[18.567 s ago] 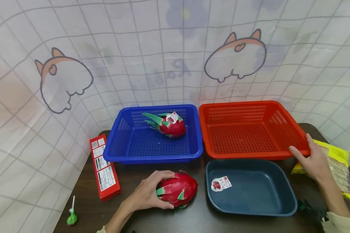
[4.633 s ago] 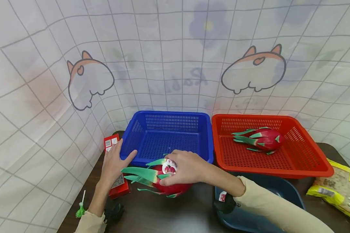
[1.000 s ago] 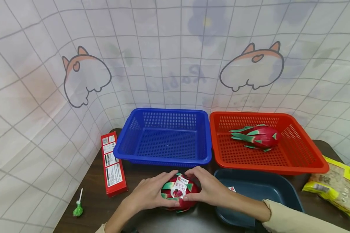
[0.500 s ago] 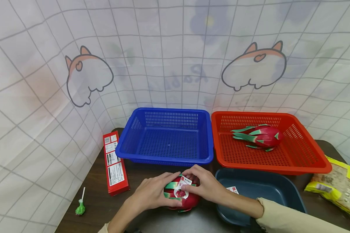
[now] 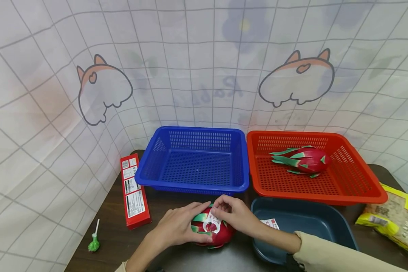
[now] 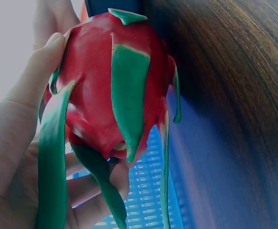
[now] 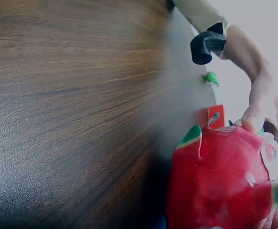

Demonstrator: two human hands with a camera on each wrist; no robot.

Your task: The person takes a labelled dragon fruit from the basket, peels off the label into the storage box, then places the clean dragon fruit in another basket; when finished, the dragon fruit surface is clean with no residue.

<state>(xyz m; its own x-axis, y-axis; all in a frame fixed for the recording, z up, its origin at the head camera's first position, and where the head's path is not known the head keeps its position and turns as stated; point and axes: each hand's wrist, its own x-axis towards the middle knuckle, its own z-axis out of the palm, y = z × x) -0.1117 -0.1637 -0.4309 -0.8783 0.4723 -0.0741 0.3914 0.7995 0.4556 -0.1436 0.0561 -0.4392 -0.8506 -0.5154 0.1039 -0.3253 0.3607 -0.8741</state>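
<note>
Both hands are at a red dragon fruit (image 5: 223, 237) with green leaf tips, low over the table in front of the baskets. My left hand (image 5: 176, 226) grips its left side, thumb in front and fingers behind; the left wrist view shows the leaves (image 6: 129, 90) hanging past the palm. With curled fingers, my right hand (image 5: 238, 217) pinches the upper end of a white label (image 5: 211, 225) on the fruit. The label's round lower part, with a fruit picture, lies over the skin. In the right wrist view the left thumb (image 7: 253, 119) presses the fruit.
Behind stand a blue basket (image 5: 193, 187) and a red basket (image 5: 312, 198) holding another dragon fruit (image 5: 309, 160). A dark tub (image 5: 302, 226), with a label (image 5: 271, 223) inside, is beneath the right forearm. Around them lie a red box (image 5: 135, 196), a lollipop (image 5: 93, 241) and a yellow bag (image 5: 394, 219).
The labelled dragon fruit has gone from the blue basket to between the hands; the other now lies in the red basket. Lately the right fingers have closed on the label's upper end.
</note>
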